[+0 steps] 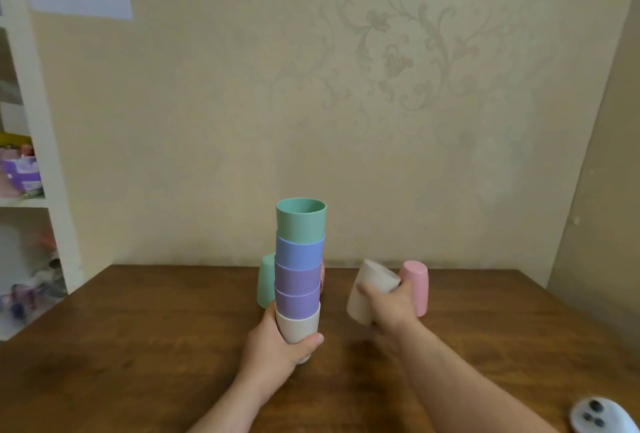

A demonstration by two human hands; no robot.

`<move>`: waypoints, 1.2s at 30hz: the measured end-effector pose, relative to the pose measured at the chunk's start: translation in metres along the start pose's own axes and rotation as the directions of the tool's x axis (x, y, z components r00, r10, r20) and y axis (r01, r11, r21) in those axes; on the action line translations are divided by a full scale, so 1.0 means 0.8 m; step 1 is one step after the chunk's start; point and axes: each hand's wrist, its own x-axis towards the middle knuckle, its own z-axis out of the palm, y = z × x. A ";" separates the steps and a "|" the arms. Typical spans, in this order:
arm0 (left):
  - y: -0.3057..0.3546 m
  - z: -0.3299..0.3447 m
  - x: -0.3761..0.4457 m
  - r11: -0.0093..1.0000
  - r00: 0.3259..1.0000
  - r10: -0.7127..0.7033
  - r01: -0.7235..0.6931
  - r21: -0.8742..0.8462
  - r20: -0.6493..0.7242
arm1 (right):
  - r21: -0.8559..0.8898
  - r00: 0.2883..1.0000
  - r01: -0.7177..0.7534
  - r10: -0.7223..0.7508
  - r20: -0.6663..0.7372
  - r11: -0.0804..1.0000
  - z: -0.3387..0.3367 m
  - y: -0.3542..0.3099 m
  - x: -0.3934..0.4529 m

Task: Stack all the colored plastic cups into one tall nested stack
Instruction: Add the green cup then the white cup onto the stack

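Beige cup (370,289) gripped in right hand (389,304), tilted, base up-left, right of five-cup stack (299,273); left hand (280,342) clasps stack's base; green top mouth (301,208) open upward.

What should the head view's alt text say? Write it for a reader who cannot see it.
A left hand holds a nested stack of five cups upright while the right hand lifts a tilted beige cup. An upside-down pink cup and a green cup stand on the wooden table.
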 end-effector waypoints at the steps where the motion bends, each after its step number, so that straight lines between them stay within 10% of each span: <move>1: -0.001 0.000 0.000 1.000 1.000 0.003 -0.003 0.007 -0.002 | 0.015 0.998 0.050 -0.050 0.021 0.999 0.001 -0.022 0.000; 11: 0.004 -0.003 -0.003 1.000 0.999 -0.016 0.016 0.009 0.049 | 0.182 0.836 0.466 -0.498 0.230 0.866 0.045 -0.259 -0.070; 17: 0.012 -0.005 -0.005 1.000 0.997 -0.002 0.002 0.004 0.079 | -0.010 0.745 0.557 -0.494 0.449 0.831 0.071 -0.202 -0.082; 36: 0.007 -0.006 -0.005 0.999 0.997 0.015 -0.018 0.033 0.079 | -0.113 0.717 0.617 -0.497 0.489 0.779 0.080 -0.178 -0.080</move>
